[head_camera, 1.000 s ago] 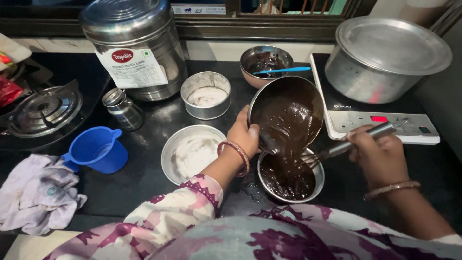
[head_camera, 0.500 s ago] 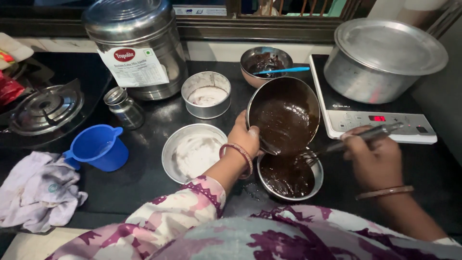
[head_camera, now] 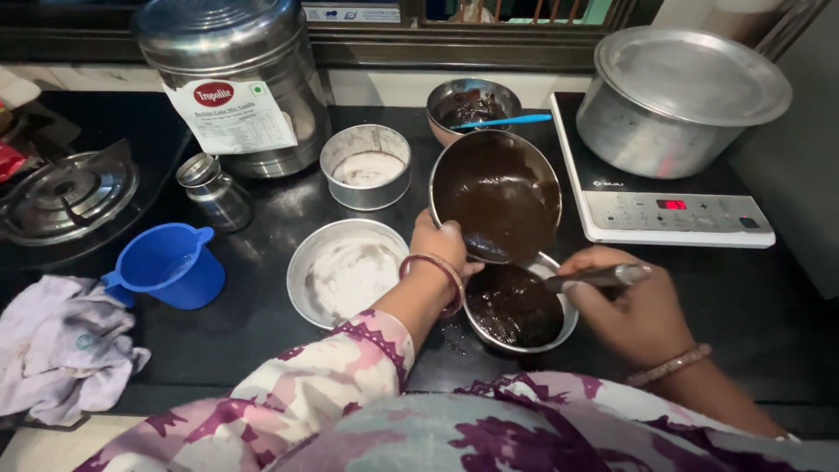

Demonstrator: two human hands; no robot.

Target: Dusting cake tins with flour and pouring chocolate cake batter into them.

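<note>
1. Nearest, at the front edge of the dark counter: patterned sleeve reaching in from below.
2. Right hand, fingers curled tight around the handle of a metal spoon; spoon tip resting inside the tilted bowl, in the batter.
3. Just left of that hand: round cake tin, partly filled with dark chocolate batter.
4. Left hand, fingers clamped on the lower rim of the mixing bowl, bangle at the wrist; bowl tipped steeply, its lip over the cake tin, inside coated brown.
5. Left of the wrist: empty floured tin.
6. Toward the left edge: blue cup and crumpled cloth.
7. Further back: smaller floured tin, small steel shaker, gas burner.
8. Right side: induction cooktop carrying a lidded pot.
9. Near the back edge: small bowl with a blue spatula, and a tall steel container.
</note>
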